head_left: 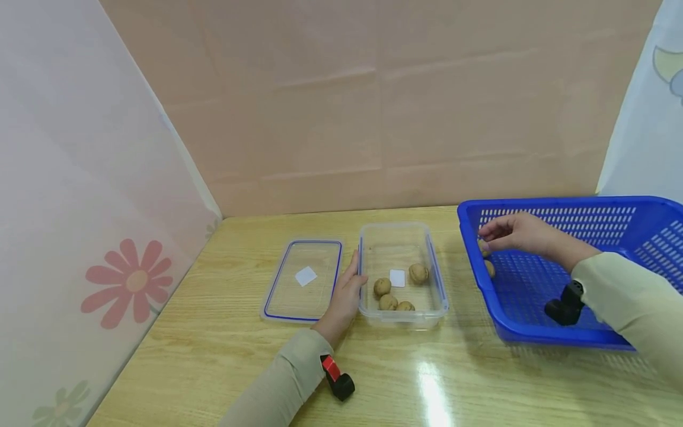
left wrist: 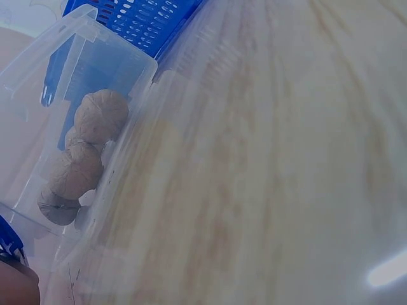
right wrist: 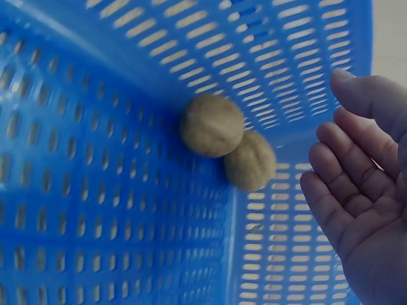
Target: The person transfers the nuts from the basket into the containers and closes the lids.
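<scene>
A clear plastic container (head_left: 395,237) holds several walnuts (head_left: 418,273); some also show through its wall in the left wrist view (left wrist: 102,117). Against the container's left side rests my left hand (head_left: 345,299), fingers fairly straight along the wall. Only a bit of that hand (left wrist: 18,284) enters the left wrist view. Inside the blue basket (head_left: 539,338), my right hand (head_left: 520,232) hovers near the left wall. The right wrist view shows this hand (right wrist: 365,171) loosely bent, with nothing in it. Two walnuts, one (right wrist: 212,125) touching the other (right wrist: 250,161), lie beside it in the basket corner.
A clear lid (head_left: 288,296) with a blue seal lies flat left of the container. The basket, slotted and wide, stands on the right of the wooden table (head_left: 203,356). Paper-like sheets (head_left: 320,118) enclose the back and sides.
</scene>
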`<action>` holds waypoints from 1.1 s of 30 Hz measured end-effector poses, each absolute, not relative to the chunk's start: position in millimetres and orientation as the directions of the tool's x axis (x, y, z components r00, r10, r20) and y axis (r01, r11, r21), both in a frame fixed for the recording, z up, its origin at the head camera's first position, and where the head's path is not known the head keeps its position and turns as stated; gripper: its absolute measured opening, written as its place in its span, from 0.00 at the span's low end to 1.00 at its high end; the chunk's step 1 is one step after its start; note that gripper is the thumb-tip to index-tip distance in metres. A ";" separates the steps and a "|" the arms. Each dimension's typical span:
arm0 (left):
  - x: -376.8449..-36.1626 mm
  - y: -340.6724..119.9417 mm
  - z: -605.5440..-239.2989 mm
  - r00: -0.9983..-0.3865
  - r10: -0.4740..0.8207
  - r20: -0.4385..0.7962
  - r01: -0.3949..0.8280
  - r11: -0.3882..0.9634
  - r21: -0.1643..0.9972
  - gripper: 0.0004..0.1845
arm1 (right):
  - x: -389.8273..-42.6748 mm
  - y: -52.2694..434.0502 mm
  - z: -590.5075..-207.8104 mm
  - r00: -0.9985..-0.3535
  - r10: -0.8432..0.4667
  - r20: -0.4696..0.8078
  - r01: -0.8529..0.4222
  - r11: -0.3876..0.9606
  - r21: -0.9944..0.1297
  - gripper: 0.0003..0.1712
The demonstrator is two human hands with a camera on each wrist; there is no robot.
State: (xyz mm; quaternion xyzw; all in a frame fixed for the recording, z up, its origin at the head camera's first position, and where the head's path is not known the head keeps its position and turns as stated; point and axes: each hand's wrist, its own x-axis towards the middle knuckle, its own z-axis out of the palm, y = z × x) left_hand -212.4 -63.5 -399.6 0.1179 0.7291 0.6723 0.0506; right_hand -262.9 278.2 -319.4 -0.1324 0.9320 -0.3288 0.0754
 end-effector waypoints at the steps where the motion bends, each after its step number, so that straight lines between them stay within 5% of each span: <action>1: -214.6 -64.1 -402.6 -0.967 0.240 0.083 0.102 0.067 0.993 0.31 | -263.5 278.9 -320.6 -0.952 -0.300 -0.059 -0.197 0.750 -0.631 0.25; 20: -199.3 -69.4 -382.9 -0.965 0.254 0.067 0.085 0.057 0.995 0.32 | -272.9 284.5 -345.2 -0.916 -0.370 -0.156 -0.185 0.734 -0.653 0.27; 33: -213.3 -69.8 -411.1 -0.970 0.229 0.082 0.098 0.062 0.993 0.31 | -273.2 282.6 -349.1 -0.894 -0.398 -0.208 -0.216 0.787 -0.578 0.26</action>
